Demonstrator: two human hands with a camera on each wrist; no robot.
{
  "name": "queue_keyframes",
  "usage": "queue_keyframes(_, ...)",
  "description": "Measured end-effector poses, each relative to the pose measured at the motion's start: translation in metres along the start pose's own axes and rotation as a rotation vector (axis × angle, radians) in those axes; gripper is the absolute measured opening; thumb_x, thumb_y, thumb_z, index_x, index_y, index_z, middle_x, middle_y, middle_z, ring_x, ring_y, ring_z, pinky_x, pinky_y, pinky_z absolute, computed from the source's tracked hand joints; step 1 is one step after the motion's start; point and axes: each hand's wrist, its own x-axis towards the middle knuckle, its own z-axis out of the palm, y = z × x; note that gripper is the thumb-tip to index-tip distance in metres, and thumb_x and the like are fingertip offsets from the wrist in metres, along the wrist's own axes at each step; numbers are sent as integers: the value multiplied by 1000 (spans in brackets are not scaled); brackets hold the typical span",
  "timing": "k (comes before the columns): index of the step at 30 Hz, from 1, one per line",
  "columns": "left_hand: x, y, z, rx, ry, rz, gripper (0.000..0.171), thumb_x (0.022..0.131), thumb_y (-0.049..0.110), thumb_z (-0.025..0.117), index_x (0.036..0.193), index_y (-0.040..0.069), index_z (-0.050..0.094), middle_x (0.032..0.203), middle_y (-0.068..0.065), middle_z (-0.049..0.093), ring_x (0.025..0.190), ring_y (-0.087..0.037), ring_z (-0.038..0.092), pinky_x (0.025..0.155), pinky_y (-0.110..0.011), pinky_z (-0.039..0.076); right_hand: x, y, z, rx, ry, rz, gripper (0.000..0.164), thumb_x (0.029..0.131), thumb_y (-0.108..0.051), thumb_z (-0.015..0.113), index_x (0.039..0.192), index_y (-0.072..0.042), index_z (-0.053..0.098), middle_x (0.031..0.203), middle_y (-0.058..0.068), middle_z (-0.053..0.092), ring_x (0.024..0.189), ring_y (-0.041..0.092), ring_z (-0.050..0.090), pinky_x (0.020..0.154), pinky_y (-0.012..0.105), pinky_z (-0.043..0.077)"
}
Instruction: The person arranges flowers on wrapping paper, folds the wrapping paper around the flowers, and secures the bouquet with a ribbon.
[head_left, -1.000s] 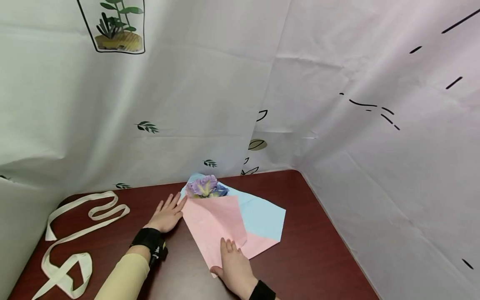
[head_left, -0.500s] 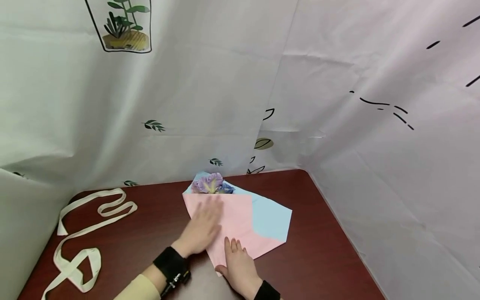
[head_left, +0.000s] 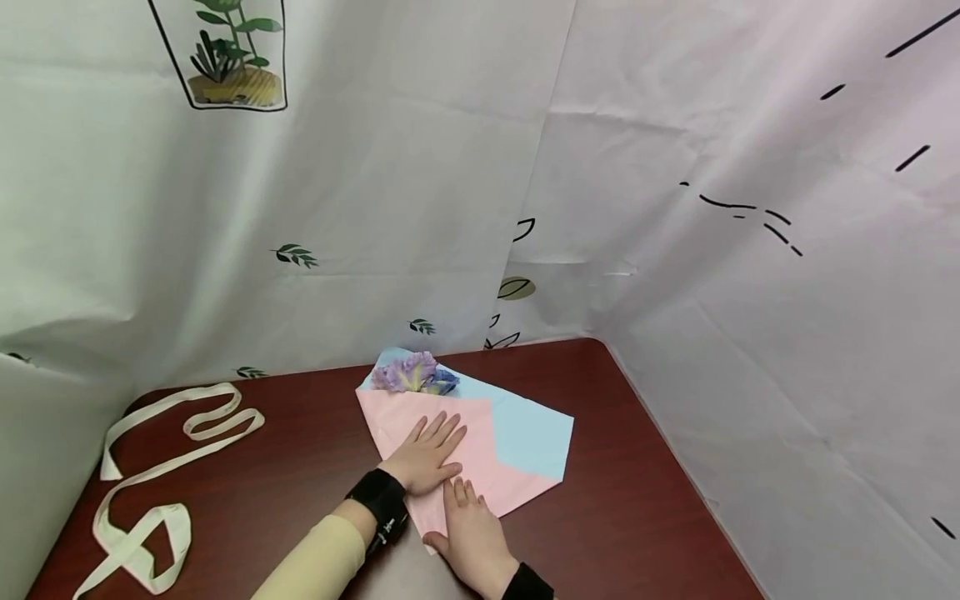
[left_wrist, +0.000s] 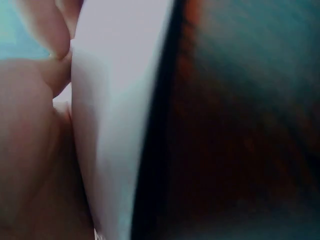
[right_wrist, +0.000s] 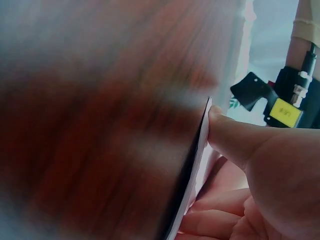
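A sheet of wrapping paper, pink (head_left: 476,425) on one face and light blue (head_left: 534,427) on the other, lies folded on the table. At its top a lilac flower (head_left: 405,373) and a blue flower (head_left: 444,382) show above the pink fold; anything below them is hidden. My left hand (head_left: 423,458) rests flat on the pink flap with fingers spread. Just below it, my right hand (head_left: 476,542) presses on the narrow lower end, fingers straight and thumb out to the left. In the right wrist view its thumb (right_wrist: 232,137) lies along the paper edge (right_wrist: 200,160).
A long cream ribbon (head_left: 142,533) lies in loose loops on the table's left side. Dark red-brown wood (head_left: 630,517) extends to the right of the paper. White printed cloth (head_left: 405,167) hangs behind the table and along its sides.
My left hand has moved right, from the paper's left edge onto the pink flap. The flap, creased and bulging before, lies flatter. My right hand keeps its place on the lower end.
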Motion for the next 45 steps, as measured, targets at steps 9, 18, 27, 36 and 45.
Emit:
queue_keyframes(9, -19, 6, -15, 20, 81, 111, 57, 110, 33, 53, 163, 13, 44, 173, -15, 31, 160, -44, 21, 125, -69, 16, -1, -1, -1, 65, 4, -3, 79, 91, -51, 81, 146, 3, 60, 145, 22, 63, 136, 35, 61, 103, 47, 56)
queue_keyframes(18, -42, 5, -16, -80, 43, 106, 52, 113, 32, 48, 162, 14, 46, 170, -14, 36, 159, -43, 24, 124, -71, 13, -4, 40, -14, 331, -38, -63, 74, 91, -41, 83, 152, -7, 58, 152, 19, 59, 143, 38, 54, 108, 55, 51)
queue_keyframes(27, -43, 13, -20, -123, 27, 68, 52, 111, 26, 50, 161, 10, 47, 169, -18, 37, 158, -46, 24, 123, -72, 13, -7, 88, -20, 890, 252, 442, 88, 102, -29, 72, 170, -9, 20, 172, 36, -2, 156, 61, 2, 117, 78, 23)
queue_keyframes(36, -44, 1, -8, -217, 60, 105, 53, 113, 31, 47, 163, 13, 43, 171, -18, 32, 160, -46, 17, 125, -70, 3, -6, 110, -17, 1303, 432, 569, 83, 107, -16, 61, 172, -13, 9, 175, 23, -18, 162, 48, -4, 124, 67, 22)
queue_keyframes(45, -40, -5, 2, -179, 50, 74, 54, 113, 35, 46, 165, 18, 42, 175, -8, 28, 164, -36, 13, 127, -64, 2, -7, 110, -10, 1536, 514, 650, 90, 107, -6, 59, 171, -13, -3, 175, 28, 4, 161, 44, 17, 121, 55, 36)
